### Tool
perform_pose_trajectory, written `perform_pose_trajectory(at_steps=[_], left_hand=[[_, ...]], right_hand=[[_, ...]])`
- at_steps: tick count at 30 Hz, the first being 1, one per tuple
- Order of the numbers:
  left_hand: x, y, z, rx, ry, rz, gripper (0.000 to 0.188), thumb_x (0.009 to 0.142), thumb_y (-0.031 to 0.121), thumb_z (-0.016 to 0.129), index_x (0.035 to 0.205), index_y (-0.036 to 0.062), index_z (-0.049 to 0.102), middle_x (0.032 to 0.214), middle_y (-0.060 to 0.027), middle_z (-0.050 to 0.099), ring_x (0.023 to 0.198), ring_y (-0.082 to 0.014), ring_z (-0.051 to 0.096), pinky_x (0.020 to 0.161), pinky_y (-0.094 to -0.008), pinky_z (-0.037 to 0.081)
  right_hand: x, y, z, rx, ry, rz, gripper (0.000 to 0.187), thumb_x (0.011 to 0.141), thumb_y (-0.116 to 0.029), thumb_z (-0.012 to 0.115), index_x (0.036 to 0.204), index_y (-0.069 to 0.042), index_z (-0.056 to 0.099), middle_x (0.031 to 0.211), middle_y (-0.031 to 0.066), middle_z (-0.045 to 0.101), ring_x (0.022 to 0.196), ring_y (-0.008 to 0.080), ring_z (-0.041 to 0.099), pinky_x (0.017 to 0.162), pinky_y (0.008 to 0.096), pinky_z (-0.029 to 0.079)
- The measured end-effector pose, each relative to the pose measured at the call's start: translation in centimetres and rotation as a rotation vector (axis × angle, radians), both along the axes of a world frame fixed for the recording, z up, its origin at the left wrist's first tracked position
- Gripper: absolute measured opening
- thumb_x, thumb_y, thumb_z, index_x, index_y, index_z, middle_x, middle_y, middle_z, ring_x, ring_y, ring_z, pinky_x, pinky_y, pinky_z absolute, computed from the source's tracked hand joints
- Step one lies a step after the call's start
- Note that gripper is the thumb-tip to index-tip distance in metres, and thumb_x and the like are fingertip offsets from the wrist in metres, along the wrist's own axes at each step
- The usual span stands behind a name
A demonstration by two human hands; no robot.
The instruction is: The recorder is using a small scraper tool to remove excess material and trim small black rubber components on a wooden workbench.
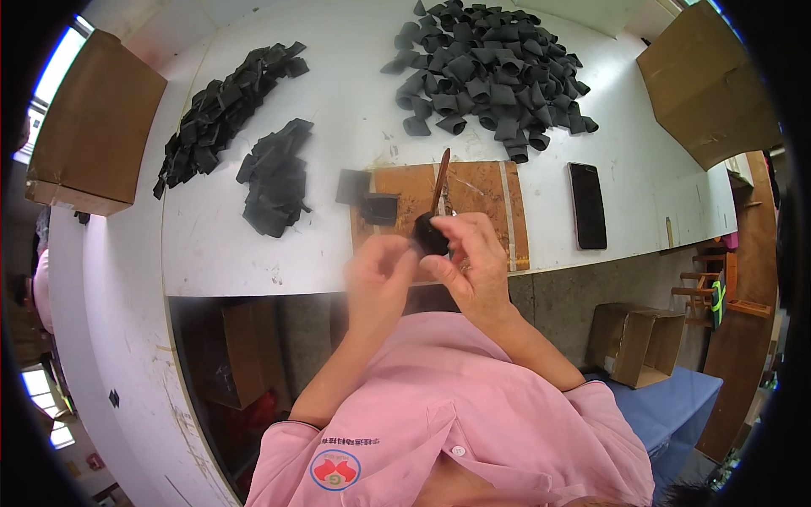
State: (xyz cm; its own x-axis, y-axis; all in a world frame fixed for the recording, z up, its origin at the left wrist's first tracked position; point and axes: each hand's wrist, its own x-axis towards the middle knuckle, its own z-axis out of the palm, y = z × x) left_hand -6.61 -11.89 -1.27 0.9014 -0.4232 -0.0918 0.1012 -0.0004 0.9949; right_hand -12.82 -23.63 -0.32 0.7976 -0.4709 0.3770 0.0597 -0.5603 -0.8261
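Observation:
Over the front edge of the table, my right hand (475, 258) pinches a small curled piece of black sheet material (431, 236) between thumb and fingers. My left hand (380, 269), a little blurred, is closed with its fingertips at the left side of the same piece. A thin reddish-brown stick (441, 179) slants upward from behind the piece; its lower end is hidden. Beneath the hands lies a worn brown board (486, 190) with tape strips. Two flat black pieces, one (380, 208) on the board and another (353, 186) overlapping its left edge, lie beside my left hand.
A large heap of curled black pieces (494, 72) covers the back middle. Flat black strips form a long pile (224, 106) and a shorter pile (277, 179) at left. A phone (587, 206) lies right of the board. Cardboard boxes stand at left (101, 118) and right (710, 84).

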Motion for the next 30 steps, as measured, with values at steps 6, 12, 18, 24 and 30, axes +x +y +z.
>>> perform_pose_trajectory(at_steps=[6, 12, 18, 24, 30], left_hand=[[-0.2, -0.7, 0.2, 0.265, -0.598, -0.026, 0.008, 0.077, -0.002, 0.057, 0.084, -0.0001, 0.055, 0.067, 0.0003, 0.055, 0.055, -0.0043, 0.048, 0.049, -0.0174, 0.039], [-0.1, -2.0, 2.2, -0.195, 0.126, 0.120, 0.012, 0.075, -0.007, 0.054, 0.086, -0.0015, 0.053, 0.068, -0.0077, 0.057, 0.040, -0.0011, 0.037, 0.036, -0.0151, 0.028], [1.4, -0.5, 2.2, -0.663, 0.637, -0.213, 0.021, 0.072, -0.008, 0.050, 0.091, -0.0009, 0.049, 0.070, -0.0063, 0.054, 0.036, -0.0024, 0.028, 0.034, -0.0152, 0.023], [-0.2, -2.1, 2.6, 0.027, -0.463, 0.149, 0.021, 0.073, -0.013, 0.047, 0.092, -0.0046, 0.050, 0.077, -0.0042, 0.055, 0.056, -0.0032, 0.050, 0.048, -0.0141, 0.036], [1.8, -1.9, 6.3, -0.547, 0.167, -0.165, 0.029, 0.072, -0.010, 0.049, 0.101, -0.0041, 0.045, 0.087, -0.0158, 0.058, 0.042, -0.0044, 0.043, 0.035, -0.0168, 0.031]], right_hand=[[0.8, -0.1, -0.4, -0.313, -0.185, 0.020, 0.012, 0.064, 0.000, 0.062, 0.074, -0.002, 0.055, 0.073, 0.0090, 0.047, 0.063, 0.0235, 0.049, 0.050, 0.0319, 0.042], [1.9, -0.8, -1.4, -0.386, -0.169, -0.101, 0.010, 0.065, 0.001, 0.061, 0.074, -0.001, 0.056, 0.069, 0.0074, 0.048, 0.061, 0.0183, 0.050, 0.048, 0.0270, 0.040], [0.9, -1.9, 1.0, 1.114, 0.093, 0.301, 0.006, 0.074, -0.003, 0.060, 0.078, 0.000, 0.060, 0.068, -0.0007, 0.052, 0.058, 0.0034, 0.044, 0.050, 0.0177, 0.034], [0.5, -1.3, 2.0, 1.630, 0.070, 0.528, 0.017, 0.081, -0.015, 0.057, 0.070, -0.008, 0.046, 0.067, -0.0043, 0.045, 0.058, 0.0029, 0.038, 0.050, 0.0174, 0.031], [1.7, -3.7, 5.0, 0.934, 0.046, 0.563, 0.025, 0.086, -0.025, 0.053, 0.071, -0.006, 0.047, 0.065, -0.0061, 0.041, 0.055, 0.0018, 0.035, 0.046, 0.0166, 0.028]])
